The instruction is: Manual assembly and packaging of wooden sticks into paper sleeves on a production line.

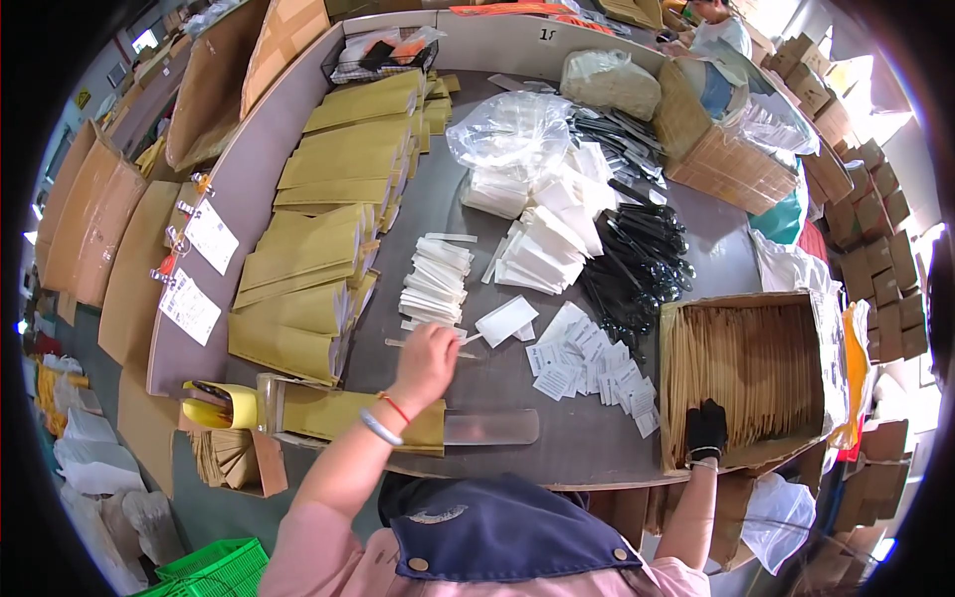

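My bare left hand (pixel 428 363), with a red cord and a pale bangle at the wrist, is closed at the near end of a row of small white folded slips (pixel 436 279). A thin pale edge shows by its fingertips; what they pinch is unclear. My right hand (pixel 706 430), in a black glove, reaches into an open cardboard box (pixel 824 373) at the right. It touches the tightly packed brown paper envelopes (pixel 746 358); its dark fingers blend together. Between the hands lie a white card (pixel 505 320) and a spread of printed paper slips (pixel 597 368).
Yellow-brown padded envelopes (pixel 303 259) lie in overlapping stacks at the left. Farther back are white packets (pixel 547 249), black-handled items (pixel 642 249) and a clear plastic bag (pixel 512 129). A clear holder with an envelope (pixel 368 416) lies along the near edge. Another carton (pixel 731 159) stands far right.
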`<action>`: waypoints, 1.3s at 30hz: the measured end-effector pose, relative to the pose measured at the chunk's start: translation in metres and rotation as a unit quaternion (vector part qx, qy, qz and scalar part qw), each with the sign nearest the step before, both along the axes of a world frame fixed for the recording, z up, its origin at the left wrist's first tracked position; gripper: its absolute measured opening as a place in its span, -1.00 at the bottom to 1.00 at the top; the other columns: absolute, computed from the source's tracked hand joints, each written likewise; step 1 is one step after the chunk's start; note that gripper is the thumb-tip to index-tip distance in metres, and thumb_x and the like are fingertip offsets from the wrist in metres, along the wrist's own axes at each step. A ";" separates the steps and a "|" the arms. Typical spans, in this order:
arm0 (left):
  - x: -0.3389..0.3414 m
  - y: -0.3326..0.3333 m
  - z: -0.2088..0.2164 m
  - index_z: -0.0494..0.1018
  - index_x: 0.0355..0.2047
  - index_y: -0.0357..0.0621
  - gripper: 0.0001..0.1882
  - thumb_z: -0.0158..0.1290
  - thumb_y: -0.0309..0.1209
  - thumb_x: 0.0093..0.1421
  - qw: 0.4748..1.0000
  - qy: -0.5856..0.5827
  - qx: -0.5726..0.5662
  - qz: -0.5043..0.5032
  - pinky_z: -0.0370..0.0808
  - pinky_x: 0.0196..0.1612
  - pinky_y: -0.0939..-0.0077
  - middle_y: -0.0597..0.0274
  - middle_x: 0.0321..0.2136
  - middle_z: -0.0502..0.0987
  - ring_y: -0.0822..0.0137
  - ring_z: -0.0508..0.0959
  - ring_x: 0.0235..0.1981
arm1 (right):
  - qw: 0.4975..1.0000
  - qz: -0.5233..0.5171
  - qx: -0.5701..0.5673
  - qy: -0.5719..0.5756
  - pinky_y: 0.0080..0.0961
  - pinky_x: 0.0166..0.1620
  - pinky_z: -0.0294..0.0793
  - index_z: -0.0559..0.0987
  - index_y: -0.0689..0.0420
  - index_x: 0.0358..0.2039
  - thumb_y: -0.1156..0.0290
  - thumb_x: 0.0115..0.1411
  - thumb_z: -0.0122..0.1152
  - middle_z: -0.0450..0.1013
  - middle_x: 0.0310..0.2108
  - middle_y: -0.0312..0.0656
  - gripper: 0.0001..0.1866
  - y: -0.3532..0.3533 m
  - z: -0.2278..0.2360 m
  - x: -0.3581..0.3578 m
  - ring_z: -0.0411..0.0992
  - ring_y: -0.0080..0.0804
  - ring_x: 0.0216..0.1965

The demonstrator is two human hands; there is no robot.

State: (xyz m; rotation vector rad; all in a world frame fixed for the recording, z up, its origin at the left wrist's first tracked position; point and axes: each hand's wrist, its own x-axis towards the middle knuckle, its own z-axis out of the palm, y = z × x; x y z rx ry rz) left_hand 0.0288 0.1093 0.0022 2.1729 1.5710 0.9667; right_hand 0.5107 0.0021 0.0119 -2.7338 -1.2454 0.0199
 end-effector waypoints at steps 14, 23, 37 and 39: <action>0.055 0.026 -0.014 0.47 -0.21 -0.25 -0.65 0.27 -0.51 -0.04 0.992 -0.081 -0.090 0.025 0.49 -0.25 0.25 0.05 -0.36 0.51 0.07 0.55 -0.32 | 0.999 0.047 -0.018 -0.017 -0.05 -0.18 0.47 0.54 0.21 -0.35 0.37 0.06 -0.03 0.52 -0.34 0.13 -0.76 -0.005 -0.002 0.006 0.48 0.16 -0.23; 0.015 -0.035 0.041 0.49 0.03 -0.24 -0.59 0.15 -0.60 0.13 0.840 -0.333 -0.419 -0.087 0.51 -0.27 0.55 0.31 -0.29 0.60 0.49 0.53 -0.35 | 0.959 -0.055 0.234 0.152 -0.38 -0.24 0.42 0.43 0.36 -0.06 0.39 0.25 -0.02 0.48 -0.32 0.02 -0.67 -0.014 -0.003 0.024 0.43 -0.21 -0.37; 0.013 -0.091 0.027 0.62 -0.24 0.11 -0.73 0.25 -0.39 -0.03 0.980 0.120 -0.048 -0.151 0.32 -0.15 0.30 0.32 -0.32 0.46 0.21 0.40 -0.24 | 0.872 0.137 0.350 0.315 -0.62 -0.25 0.35 0.45 0.20 -0.11 0.43 0.37 -0.04 0.36 -0.37 -0.35 -0.83 0.033 0.048 -0.064 0.32 -0.60 -0.34; 0.020 -0.085 0.037 0.61 -0.24 0.04 -0.73 0.26 -0.38 -0.02 0.986 0.093 -0.067 -0.124 0.35 -0.14 0.27 0.28 -0.31 0.47 0.18 0.42 -0.22 | 0.888 0.148 0.307 0.310 -0.60 -0.19 0.39 0.46 0.21 -0.08 0.44 0.35 -0.03 0.44 -0.26 -0.29 -0.80 0.043 0.035 -0.053 0.38 -0.54 -0.26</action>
